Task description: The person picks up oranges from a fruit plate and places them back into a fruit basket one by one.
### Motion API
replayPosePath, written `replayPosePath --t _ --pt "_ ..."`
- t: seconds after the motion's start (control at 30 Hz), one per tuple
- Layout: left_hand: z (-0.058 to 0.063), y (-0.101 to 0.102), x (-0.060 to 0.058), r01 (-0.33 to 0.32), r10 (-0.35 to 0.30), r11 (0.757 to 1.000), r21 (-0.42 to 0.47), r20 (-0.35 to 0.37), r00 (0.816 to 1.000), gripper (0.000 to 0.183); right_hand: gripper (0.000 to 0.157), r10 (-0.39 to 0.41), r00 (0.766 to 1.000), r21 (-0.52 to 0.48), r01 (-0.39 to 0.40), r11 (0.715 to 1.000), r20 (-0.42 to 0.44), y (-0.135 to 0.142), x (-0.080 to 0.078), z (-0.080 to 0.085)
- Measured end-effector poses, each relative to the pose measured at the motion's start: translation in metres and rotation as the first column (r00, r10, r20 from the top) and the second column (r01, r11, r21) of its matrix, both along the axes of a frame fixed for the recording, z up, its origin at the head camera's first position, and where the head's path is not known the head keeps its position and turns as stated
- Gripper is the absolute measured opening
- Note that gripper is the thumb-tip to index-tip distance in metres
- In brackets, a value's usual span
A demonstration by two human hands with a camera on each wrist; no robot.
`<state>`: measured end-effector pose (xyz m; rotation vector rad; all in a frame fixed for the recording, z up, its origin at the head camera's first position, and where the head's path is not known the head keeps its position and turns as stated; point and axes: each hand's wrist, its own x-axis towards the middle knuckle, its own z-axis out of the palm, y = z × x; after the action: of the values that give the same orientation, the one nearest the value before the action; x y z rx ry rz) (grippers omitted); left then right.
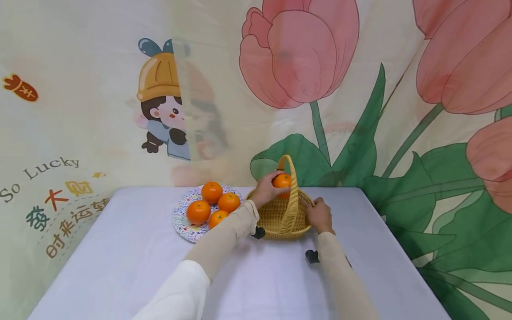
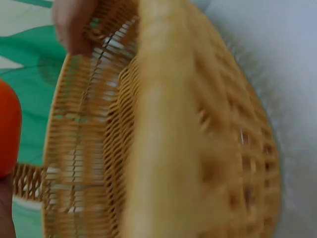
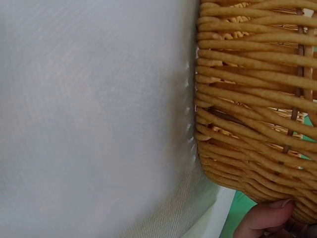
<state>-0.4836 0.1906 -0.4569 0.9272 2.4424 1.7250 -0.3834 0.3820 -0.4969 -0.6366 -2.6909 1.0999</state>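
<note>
My left hand [image 1: 265, 190] holds an orange [image 1: 282, 181] over the wicker basket [image 1: 280, 236], beside its tall arched handle. Part of that same orange [image 2: 7, 129] shows at the left edge of the left wrist view, well above the woven bottom. On the basket's right side, my right hand [image 1: 320, 216] grips the rim. Its thumb [image 3: 266, 218] presses on the woven wall [image 3: 252, 94] in the right wrist view; the other fingers are mostly hidden there. Inside the basket, only bare weave shows.
Left of the basket, a patterned plate [image 1: 178, 222] bears several oranges [image 1: 198, 212], one partly behind my left forearm. Both stand on a white-covered table [image 1: 120, 249]. A printed curtain with large tulips [image 1: 304, 58] hangs close behind the table's back edge.
</note>
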Motion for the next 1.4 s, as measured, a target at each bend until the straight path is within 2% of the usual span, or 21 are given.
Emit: replayPosePath --t 0.1,0.17,0.27,0.37,0.57,0.83,0.97,1.1,1.27,1.4 --pt "-0.005 0.004 -0.001 -0.006 0.005 0.998 -0.057 -0.017 1.0 0.057 0.03 0.013 1.0 0.004 -0.013 1.0 -0.012 -0.007 -0.002 -0.001" --pt "-0.008 0.006 -0.002 0.009 -0.009 0.998 -0.063 -0.003 1.0 0.06 0.029 0.024 0.999 0.005 -0.024 1.0 -0.024 -0.011 -0.004 0.0" --pt "-0.008 0.008 -0.001 0.044 -0.043 0.999 -0.033 0.025 0.999 0.066 0.028 0.033 0.999 0.003 -0.033 0.999 -0.043 -0.015 -0.007 0.004" --pt "-0.005 0.011 0.002 0.067 -0.067 0.998 0.006 0.04 0.997 0.064 0.027 0.04 0.998 0.001 -0.04 0.999 -0.044 -0.017 -0.009 0.007" --pt "-0.002 0.014 0.0 0.099 -0.099 0.995 0.01 0.015 0.995 0.063 0.026 0.04 0.998 0.018 -0.039 0.999 -0.05 -0.014 -0.009 0.009" --pt "0.011 0.02 -0.001 0.068 -0.067 0.997 -0.045 0.023 0.997 0.066 0.029 0.032 0.998 0.022 -0.031 0.999 -0.045 -0.004 -0.007 0.012" --pt "0.02 0.026 -0.004 0.074 -0.075 0.994 -0.077 -0.011 0.997 0.071 0.029 0.009 0.999 0.029 -0.008 1.0 -0.046 0.003 -0.005 0.014" --pt "0.025 0.028 -0.007 0.039 -0.045 0.994 -0.103 -0.051 0.998 0.074 0.03 0.009 0.999 0.028 -0.008 1.0 -0.037 0.007 -0.003 0.013" --pt "0.016 0.026 -0.009 0.027 -0.035 0.99 -0.14 -0.051 0.998 0.072 0.031 0.006 1.0 0.015 -0.006 1.0 -0.012 0.005 -0.002 0.005" --pt "0.002 0.023 -0.009 0.067 -0.069 0.991 -0.112 -0.015 0.997 0.069 0.03 0.008 1.0 0.01 -0.008 1.0 -0.008 0.001 -0.002 -0.002"
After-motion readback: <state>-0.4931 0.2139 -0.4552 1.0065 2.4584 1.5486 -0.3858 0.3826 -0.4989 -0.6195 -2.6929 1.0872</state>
